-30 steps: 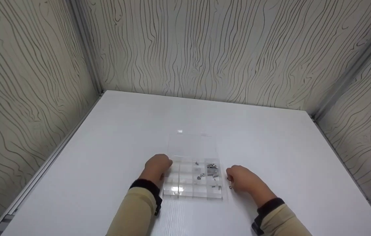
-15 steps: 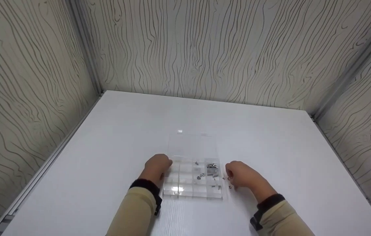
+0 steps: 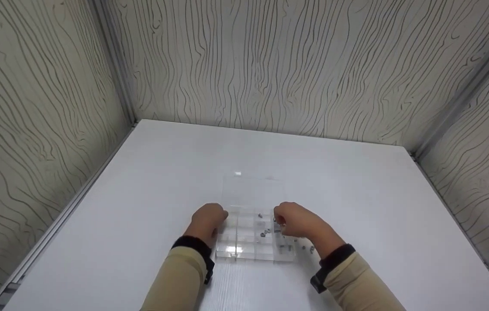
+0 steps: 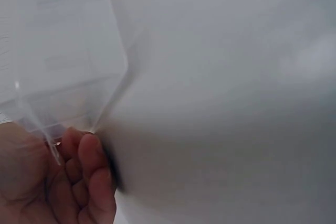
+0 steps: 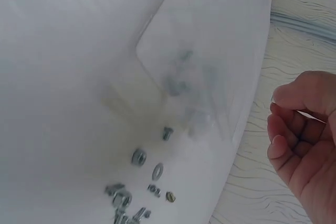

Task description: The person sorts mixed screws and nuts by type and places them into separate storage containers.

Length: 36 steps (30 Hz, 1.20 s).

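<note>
A clear plastic compartment box [image 3: 245, 249] lies on the white table, its lid [image 3: 253, 190] folded back flat behind it. Curled fingers of my left hand [image 3: 207, 219] grip the box's left side; in the left wrist view that hand [image 4: 73, 177] holds the corner of the clear plastic. Above the right column of compartments is my right hand [image 3: 300, 220], thumb and index finger together. In the right wrist view the same hand [image 5: 310, 135] shows nothing plain between its fingertips. Small nuts [image 3: 263, 234] and a screw [image 3: 260, 215] sit inside the box.
Loose metal parts [image 3: 312, 249] lie on the table right of the box. Among them, the right wrist view shows a nut [image 5: 139, 157], a washer [image 5: 157, 171], a brass-coloured piece [image 5: 170, 196] and several screws [image 5: 140, 213]. Wood-patterned walls [image 3: 253, 65] enclose the table.
My right hand has moved left and away from me, from the loose parts on the table to over the box's right column. My left hand keeps its grip on the box.
</note>
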Available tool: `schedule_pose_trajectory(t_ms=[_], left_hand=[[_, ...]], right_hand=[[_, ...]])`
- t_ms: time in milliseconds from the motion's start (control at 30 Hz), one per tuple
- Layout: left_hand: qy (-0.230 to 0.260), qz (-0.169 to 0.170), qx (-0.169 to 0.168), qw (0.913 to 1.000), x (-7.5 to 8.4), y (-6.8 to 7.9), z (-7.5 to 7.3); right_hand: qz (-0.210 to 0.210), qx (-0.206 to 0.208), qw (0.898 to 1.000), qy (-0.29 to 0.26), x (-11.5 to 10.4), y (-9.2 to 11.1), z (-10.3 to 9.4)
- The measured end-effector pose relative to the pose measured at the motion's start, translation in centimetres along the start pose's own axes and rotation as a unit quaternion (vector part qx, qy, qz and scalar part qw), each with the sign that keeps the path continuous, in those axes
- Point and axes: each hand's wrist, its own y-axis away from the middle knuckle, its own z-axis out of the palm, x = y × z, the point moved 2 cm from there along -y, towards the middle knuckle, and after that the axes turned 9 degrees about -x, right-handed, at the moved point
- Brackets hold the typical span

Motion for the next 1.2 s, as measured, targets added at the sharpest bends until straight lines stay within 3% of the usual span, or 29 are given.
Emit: schedule_pose_trajectory(t_ms=[267, 467, 600, 767, 1000, 1200], left_hand=[[-0.002, 0.001, 0.003, 1.0000, -0.1, -0.1, 0.1], [-0.012, 0.004, 0.006, 0.9999, -0.1, 0.0, 0.0], [-0.016, 0.001, 0.003, 0.9999, 0.0, 0.1, -0.1], [-0.017, 0.001, 0.000, 0.9999, 0.0, 0.2, -0.1], [-0.018, 0.005, 0.002, 0.9998, 0.0, 0.1, -0.1], [-0.013, 0.003, -0.004, 0.9999, 0.0, 0.1, -0.1]], right_hand=[[-0.040, -0.016, 0.999, 0.005, -1.8, -1.1, 0.5], [-0.076, -0.007, 0.997, 0.011, -1.9, -1.3, 0.9], [-0.078, -0.006, 0.997, 0.011, -1.5, -1.3, 1.0], [-0.047, 0.004, 0.999, -0.017, -0.7, -0.7, 0.6], [0.043, 0.044, 0.998, -0.035, 1.8, 0.6, 0.0], [0.083, -0.003, 0.996, -0.038, 3.7, 1.3, 1.4]])
